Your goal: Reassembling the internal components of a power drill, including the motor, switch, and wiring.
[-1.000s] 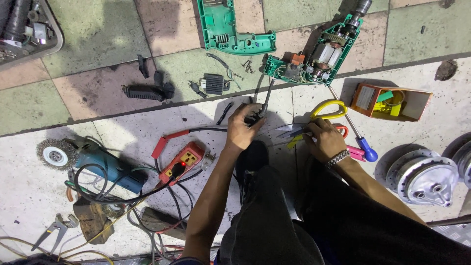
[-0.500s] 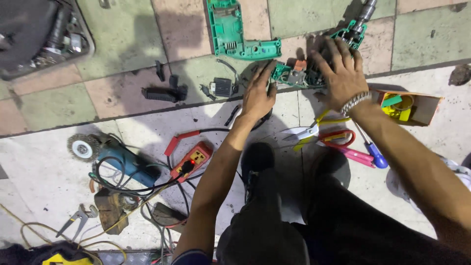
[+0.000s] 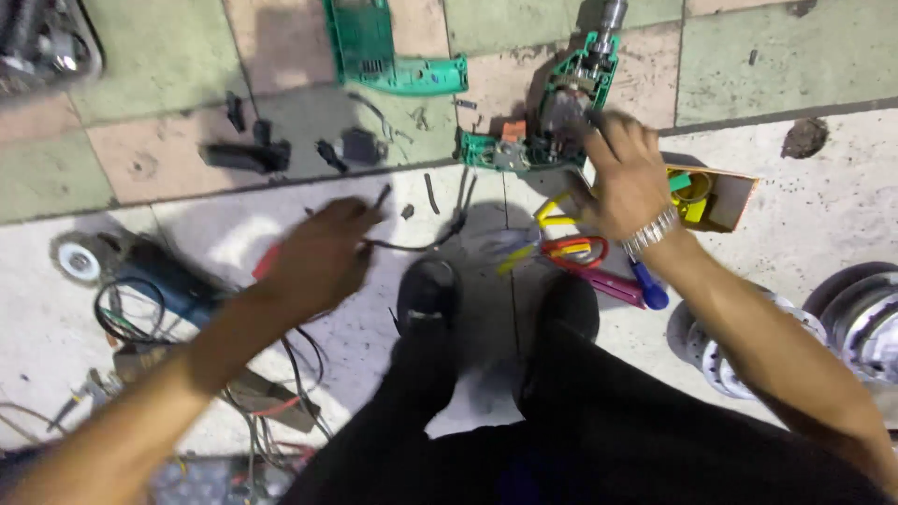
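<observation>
2 hands are now working apart: the left hand (image 3: 323, 252) has drawn back from the opened green drill (image 3: 552, 122) where it was reaching half a second ago, while the right hand (image 3: 622, 178) is staying up at that drill. That split suggests the right hand is taking over the drill body while the left is busy with the wiring below it.

The left hand is blurring with motion, fingers curling loosely around a thin black cable (image 3: 421, 238) that is trailing toward the drill; whether it is truly pinching the cable I cannot tell. Behind its wrist a blue angle grinder (image 3: 140, 276) is lying on the floor among tangled wires.

The right hand, wearing a metal wristwatch (image 3: 652, 230), is spreading its fingers over the lower end of the drill, fingertips pressing on the exposed inner parts. The drill is lying just ahead of that hand on the tiled floor, chuck pointing away, its shell open so the motor and an orange part are showing. Its detached green cover (image 3: 379, 51) is resting well to the left of it. Directly under the right wrist, yellow and red handled pliers (image 3: 566, 248) and a blue-tipped screwdriver (image 3: 636, 285) are lying together, with a small open cardboard box (image 3: 716, 196) just beside the hand's right.
</observation>
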